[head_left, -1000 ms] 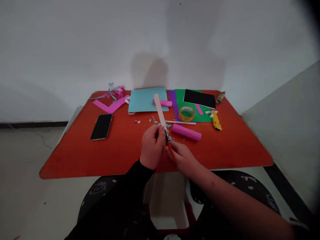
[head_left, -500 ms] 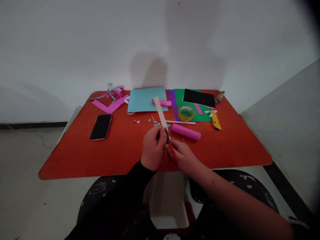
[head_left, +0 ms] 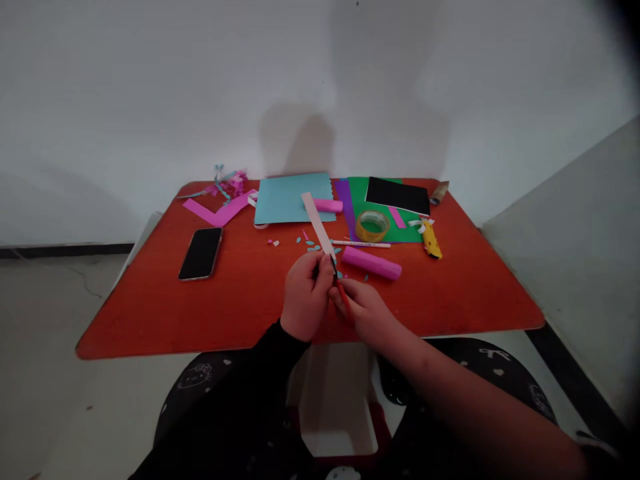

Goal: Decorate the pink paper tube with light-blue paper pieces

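My left hand (head_left: 306,293) is closed on the lower end of a pale pink paper strip (head_left: 318,224), which points up and away over the table. In my right hand (head_left: 364,308) is a pair of scissors (head_left: 343,297) with red handles. Their dark blades reach the strip's lower end beside my left thumb; my fingers partly hide the blades, so how far apart they are cannot be told. Just beyond my hands lie a pink paper roll (head_left: 372,263), a thin white pen (head_left: 362,245) and several small blue paper scraps (head_left: 313,249).
On the red table (head_left: 145,313) lie a phone (head_left: 201,254), pink paper (head_left: 220,212) and shredded strips (head_left: 233,183) at left. Behind are blue card (head_left: 280,200), a second pink roll (head_left: 329,206), green paper (head_left: 357,193), tape (head_left: 373,227), a black tablet-like slab (head_left: 397,195) and a yellow cutter (head_left: 431,241).
The far end of the paper strip has swung slightly to the left. Both hands and the scissors stay in nearly the same place.
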